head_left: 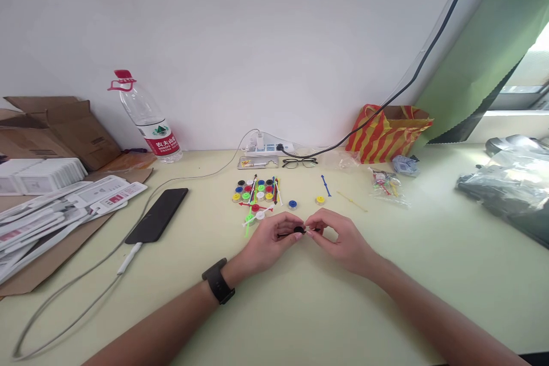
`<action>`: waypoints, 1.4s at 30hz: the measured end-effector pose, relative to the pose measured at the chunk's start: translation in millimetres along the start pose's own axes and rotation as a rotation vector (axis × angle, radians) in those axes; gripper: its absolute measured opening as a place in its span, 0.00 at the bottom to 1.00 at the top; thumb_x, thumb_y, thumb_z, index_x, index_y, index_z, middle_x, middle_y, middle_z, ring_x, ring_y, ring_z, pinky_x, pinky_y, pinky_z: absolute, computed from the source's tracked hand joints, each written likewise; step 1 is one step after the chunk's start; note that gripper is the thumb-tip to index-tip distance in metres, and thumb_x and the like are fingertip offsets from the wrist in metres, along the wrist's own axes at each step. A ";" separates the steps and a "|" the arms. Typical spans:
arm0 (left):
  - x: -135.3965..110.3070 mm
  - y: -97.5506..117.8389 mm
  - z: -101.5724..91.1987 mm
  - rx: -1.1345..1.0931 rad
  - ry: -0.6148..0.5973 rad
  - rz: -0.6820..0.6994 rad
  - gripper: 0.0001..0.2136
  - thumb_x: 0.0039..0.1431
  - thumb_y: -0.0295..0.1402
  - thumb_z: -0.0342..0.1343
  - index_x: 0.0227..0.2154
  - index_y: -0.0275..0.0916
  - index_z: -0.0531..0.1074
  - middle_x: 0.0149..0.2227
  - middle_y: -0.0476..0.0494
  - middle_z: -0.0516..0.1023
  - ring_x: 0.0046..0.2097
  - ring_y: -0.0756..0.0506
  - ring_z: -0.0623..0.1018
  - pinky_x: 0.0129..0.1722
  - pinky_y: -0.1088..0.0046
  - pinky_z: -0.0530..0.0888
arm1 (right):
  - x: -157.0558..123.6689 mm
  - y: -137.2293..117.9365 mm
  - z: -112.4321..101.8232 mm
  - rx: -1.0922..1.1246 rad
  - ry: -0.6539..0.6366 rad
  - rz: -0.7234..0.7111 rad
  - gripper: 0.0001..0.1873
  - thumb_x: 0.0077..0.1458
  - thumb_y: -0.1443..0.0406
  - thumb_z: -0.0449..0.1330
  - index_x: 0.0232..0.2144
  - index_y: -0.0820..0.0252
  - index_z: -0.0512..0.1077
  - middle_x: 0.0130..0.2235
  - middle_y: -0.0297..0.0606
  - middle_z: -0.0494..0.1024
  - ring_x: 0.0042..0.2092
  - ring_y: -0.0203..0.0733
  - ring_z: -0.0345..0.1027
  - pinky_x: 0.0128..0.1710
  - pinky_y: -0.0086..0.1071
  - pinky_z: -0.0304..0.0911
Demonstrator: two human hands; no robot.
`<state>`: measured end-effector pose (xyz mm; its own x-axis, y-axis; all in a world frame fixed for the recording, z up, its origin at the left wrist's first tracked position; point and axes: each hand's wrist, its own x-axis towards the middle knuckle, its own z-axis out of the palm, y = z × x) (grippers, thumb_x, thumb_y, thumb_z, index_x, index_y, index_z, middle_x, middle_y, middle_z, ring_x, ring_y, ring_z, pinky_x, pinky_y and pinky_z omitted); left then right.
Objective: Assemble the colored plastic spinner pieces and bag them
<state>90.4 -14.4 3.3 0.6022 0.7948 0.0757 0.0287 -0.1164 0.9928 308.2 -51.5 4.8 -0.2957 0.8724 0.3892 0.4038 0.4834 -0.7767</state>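
The black disc [298, 230] sits in our left hand [272, 238], over the middle of the table [291, 320]. The left fingers curl behind it and the thumb presses in front, most likely so it does not wobble. Our right hand [343, 238] pinches at a thin dark stick [317, 230] right beside the disc; we cannot tell if the two are joined. We think our hands meet in the middle so the tiny parts are easy to see. A blue disc [292, 204], a yellow disc [319, 200], a blue arrow [326, 186] and a yellow arrow [351, 201] lie apart from the bright pile [257, 190], perhaps so each is easy to reach. Our left arm [171, 326], with a black watch [218, 281] at the wrist, and our right arm [433, 311] lean in like the sides of a tent, and the fingertips nearly touch.
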 end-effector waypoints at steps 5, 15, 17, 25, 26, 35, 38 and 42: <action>-0.5 -0.5 -1.4 -0.006 0.006 0.015 0.13 0.63 0.40 0.66 0.45 0.38 0.77 0.47 0.38 0.82 0.51 0.39 0.82 0.55 0.59 0.77 | 0.3 0.9 0.6 -0.004 -0.006 0.013 0.05 0.65 0.64 0.58 0.42 0.53 0.73 0.36 0.38 0.77 0.37 0.42 0.70 0.37 0.36 0.68; -2.4 -2.7 -2.2 0.023 -0.003 0.027 0.13 0.63 0.41 0.65 0.44 0.38 0.77 0.42 0.39 0.83 0.45 0.41 0.83 0.49 0.62 0.79 | -0.5 6.6 5.8 0.074 -0.022 0.102 0.08 0.65 0.61 0.59 0.45 0.54 0.72 0.37 0.37 0.78 0.38 0.43 0.72 0.40 0.36 0.70; -1.9 -1.8 -0.8 0.040 0.001 0.030 0.13 0.64 0.41 0.64 0.46 0.38 0.77 0.45 0.39 0.83 0.47 0.40 0.83 0.51 0.62 0.79 | -0.1 7.3 6.6 0.124 -0.037 0.140 0.08 0.65 0.61 0.59 0.46 0.54 0.72 0.37 0.37 0.78 0.39 0.42 0.72 0.41 0.37 0.70; -5.7 -1.1 3.1 0.425 0.127 0.103 0.17 0.67 0.39 0.60 0.57 0.45 0.75 0.53 0.40 0.80 0.52 0.38 0.79 0.50 0.60 0.78 | 6.0 9.3 5.0 0.445 0.021 0.321 0.16 0.59 0.53 0.66 0.41 0.57 0.74 0.38 0.37 0.77 0.37 0.40 0.72 0.39 0.35 0.71; -6.5 -2.1 2.6 0.475 0.154 0.150 0.18 0.66 0.38 0.60 0.58 0.47 0.74 0.56 0.40 0.78 0.56 0.37 0.77 0.53 0.58 0.77 | 7.2 10.8 4.0 0.498 0.035 0.365 0.17 0.57 0.52 0.68 0.41 0.57 0.75 0.37 0.37 0.78 0.36 0.39 0.72 0.38 0.35 0.71; -6.6 -1.8 1.3 0.684 0.206 0.318 0.13 0.65 0.31 0.59 0.52 0.47 0.75 0.57 0.41 0.75 0.62 0.37 0.71 0.63 0.54 0.68 | 10.0 25.0 -2.0 0.710 0.082 0.585 0.19 0.52 0.54 0.72 0.41 0.60 0.79 0.41 0.43 0.83 0.38 0.40 0.78 0.48 0.39 0.75; -7.4 0.2 1.9 0.732 0.209 0.390 0.10 0.66 0.30 0.59 0.48 0.46 0.77 0.56 0.42 0.76 0.61 0.38 0.71 0.62 0.55 0.68 | 10.5 20.4 -0.9 0.628 0.019 0.548 0.20 0.56 0.53 0.69 0.44 0.59 0.78 0.45 0.44 0.82 0.38 0.40 0.78 0.46 0.40 0.75; -9.3 0.5 1.7 0.757 0.164 0.430 0.10 0.66 0.29 0.57 0.47 0.46 0.77 0.51 0.42 0.79 0.57 0.38 0.73 0.58 0.56 0.70 | 13.0 25.5 -10.5 0.286 0.106 0.408 0.19 0.61 0.51 0.64 0.45 0.58 0.76 0.43 0.43 0.82 0.35 0.42 0.77 0.39 0.41 0.75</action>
<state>86.1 -22.9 2.9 0.5622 0.6601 0.4981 0.3815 -0.7415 0.5520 323.7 -27.1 -4.7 -0.0681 0.9958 0.0619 0.2108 0.0750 -0.9747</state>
